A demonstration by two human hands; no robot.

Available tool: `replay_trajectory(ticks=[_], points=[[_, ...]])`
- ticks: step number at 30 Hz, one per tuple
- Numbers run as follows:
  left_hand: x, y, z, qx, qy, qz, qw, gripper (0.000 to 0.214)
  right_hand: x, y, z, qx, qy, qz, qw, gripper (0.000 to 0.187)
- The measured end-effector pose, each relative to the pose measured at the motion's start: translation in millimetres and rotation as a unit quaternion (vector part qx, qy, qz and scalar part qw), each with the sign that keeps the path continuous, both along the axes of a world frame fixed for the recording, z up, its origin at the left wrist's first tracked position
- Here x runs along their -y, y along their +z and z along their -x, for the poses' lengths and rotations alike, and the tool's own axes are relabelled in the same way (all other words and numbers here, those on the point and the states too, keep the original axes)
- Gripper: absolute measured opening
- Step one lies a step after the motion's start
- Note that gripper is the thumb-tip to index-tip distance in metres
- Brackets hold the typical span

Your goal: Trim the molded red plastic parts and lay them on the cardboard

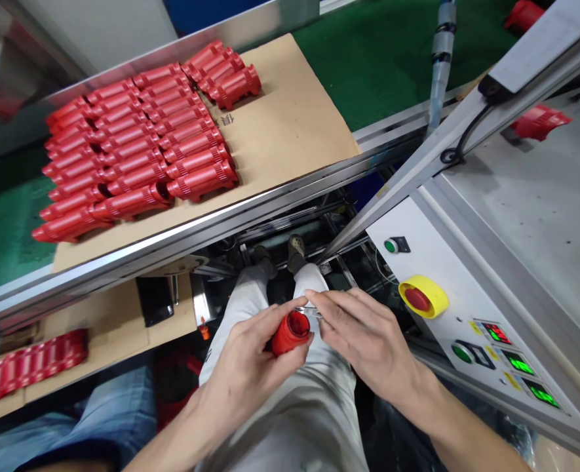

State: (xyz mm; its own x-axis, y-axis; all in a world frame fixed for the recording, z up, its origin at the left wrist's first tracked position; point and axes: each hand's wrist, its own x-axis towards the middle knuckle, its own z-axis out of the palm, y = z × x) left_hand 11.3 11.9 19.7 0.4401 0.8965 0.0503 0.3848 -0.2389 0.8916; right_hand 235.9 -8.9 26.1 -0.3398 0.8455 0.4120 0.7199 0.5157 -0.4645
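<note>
The left hand [243, 367] is closed around a red plastic part [290, 333], a short ribbed tube with its open end turned up, held above the person's lap. The right hand [368, 337] pinches a small metal tool [308, 312] between thumb and fingers, with the tool right at the rim of the part; most of it is hidden, so its exact kind is hard to tell. Beyond the hands, rows of matching red parts [137, 144] lie on a cardboard sheet [290, 111] on a green conveyor belt [392, 52]. More red parts [29, 360] sit on a lower shelf at the left. To the right stands a white control panel [383, 282] with a red stop button [417, 299] in a yellow collar.
</note>
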Motion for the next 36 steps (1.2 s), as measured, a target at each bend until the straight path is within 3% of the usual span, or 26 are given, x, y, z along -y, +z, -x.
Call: replay_trajectory(ticks=[7, 12, 24, 36], points=[[0, 0.0, 2, -0.006, -0.017, -0.023, 1.000, 0.050, 1, -8.7, -5, -0.070, -0.022, 0.041, 0.996, 0.045], [1, -5.0, 7, -0.008, -0.025, -0.010, 1.000, 0.055, 2, -3.9, -11, -0.160, -0.014, 0.089, 0.983, 0.049], [3, 2.9, 5, -0.011, -0.059, 0.016, 0.998, 0.054, 3, 2.9, -13, -0.066, 0.050, 0.050, 0.995, 0.058], [2, 6.2, 7, -0.004, -0.091, 0.057, 0.994, 0.052, -3, 6.0, -24, -0.051, 0.120, 0.094, 0.987, 0.054]])
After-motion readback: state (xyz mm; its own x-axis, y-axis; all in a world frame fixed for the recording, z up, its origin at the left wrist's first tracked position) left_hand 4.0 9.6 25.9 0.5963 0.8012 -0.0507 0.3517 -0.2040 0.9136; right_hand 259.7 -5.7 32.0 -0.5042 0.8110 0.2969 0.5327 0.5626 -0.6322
